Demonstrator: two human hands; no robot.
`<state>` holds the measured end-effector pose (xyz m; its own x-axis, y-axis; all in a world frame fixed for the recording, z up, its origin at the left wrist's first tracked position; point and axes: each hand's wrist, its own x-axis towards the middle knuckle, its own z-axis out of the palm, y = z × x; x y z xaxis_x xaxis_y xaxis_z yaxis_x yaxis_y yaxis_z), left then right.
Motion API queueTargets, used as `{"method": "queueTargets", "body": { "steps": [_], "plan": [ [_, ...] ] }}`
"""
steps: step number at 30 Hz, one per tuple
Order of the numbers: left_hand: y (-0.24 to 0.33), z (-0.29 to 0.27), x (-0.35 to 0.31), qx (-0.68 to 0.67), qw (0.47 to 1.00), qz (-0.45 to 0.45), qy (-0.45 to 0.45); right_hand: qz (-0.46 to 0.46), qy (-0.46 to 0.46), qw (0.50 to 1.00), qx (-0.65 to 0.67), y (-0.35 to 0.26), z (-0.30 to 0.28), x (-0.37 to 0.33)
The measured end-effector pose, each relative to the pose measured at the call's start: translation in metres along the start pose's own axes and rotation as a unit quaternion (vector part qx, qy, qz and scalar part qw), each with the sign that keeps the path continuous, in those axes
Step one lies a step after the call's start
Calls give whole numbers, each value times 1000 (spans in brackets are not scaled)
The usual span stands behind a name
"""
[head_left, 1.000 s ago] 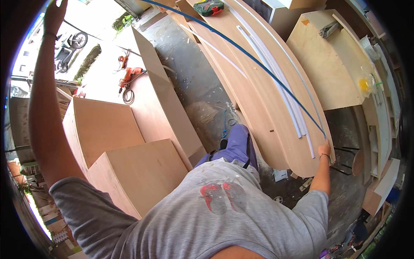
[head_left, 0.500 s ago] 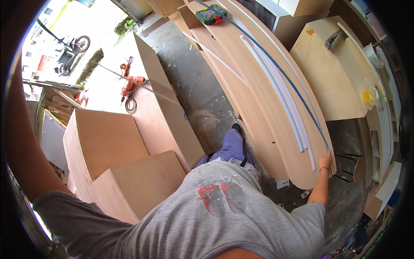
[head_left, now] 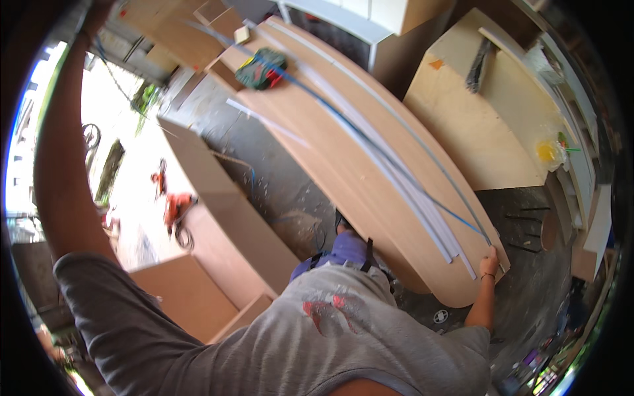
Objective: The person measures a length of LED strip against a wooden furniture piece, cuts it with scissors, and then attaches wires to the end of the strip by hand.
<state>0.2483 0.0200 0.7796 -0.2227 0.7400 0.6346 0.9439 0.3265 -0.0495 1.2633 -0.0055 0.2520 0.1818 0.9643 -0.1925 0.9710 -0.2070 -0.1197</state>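
Note:
My right hand (head_left: 489, 261) is closed at the near right end of a long wooden panel (head_left: 370, 191), fingers pinching the end of a narrow blue strip (head_left: 465, 222). The strip runs diagonally back over the panel, blurred toward its far end. Pale edging strips (head_left: 422, 212) lie lengthwise beside it. My left arm is raised along the left side, and the left hand (head_left: 98, 14) is at the top edge, dark and partly cut off; its fingers are not clear. Close below it hangs a thin dark cord (head_left: 117, 78). A green and red tool (head_left: 261, 68) rests at the panel's far end.
To the left, an orange power drill (head_left: 176, 210) with a coiled cable lies on a wooden cabinet (head_left: 228, 218). A lower wooden box (head_left: 181, 290) stands nearer. At right, a pale board (head_left: 462, 125) carries a dark brush-like object (head_left: 478, 66) and a yellow item in clear plastic (head_left: 547, 152).
The view has turned, shifting the panel and cabinet. My left arm has swung up, bringing its hand to the top edge. My right hand stays at the strip's near end.

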Motion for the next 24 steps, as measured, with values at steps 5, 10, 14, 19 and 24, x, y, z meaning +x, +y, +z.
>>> {"method": "queueTargets", "body": {
  "steps": [5, 10, 14, 19, 24],
  "plan": [
    [-69, 228, 55, 29, 988, -61, -141, 6, -10, 1000, 12, -13, -2, 0],
    [-48, 379, 6, 248, 948, 47, -193, 11, 1, 999, 45, -23, 1, 3],
    [123, 443, -84, -50, 935, 108, -333, 23, 37, 998, 42, -7, -2, -22],
    [299, 416, -207, -244, 832, 361, -344, 59, 9, 997, 58, -35, -8, -16],
    [347, 424, -223, -271, 740, 503, -355, 61, 38, 991, 111, -10, 12, -29]
  ]
}}
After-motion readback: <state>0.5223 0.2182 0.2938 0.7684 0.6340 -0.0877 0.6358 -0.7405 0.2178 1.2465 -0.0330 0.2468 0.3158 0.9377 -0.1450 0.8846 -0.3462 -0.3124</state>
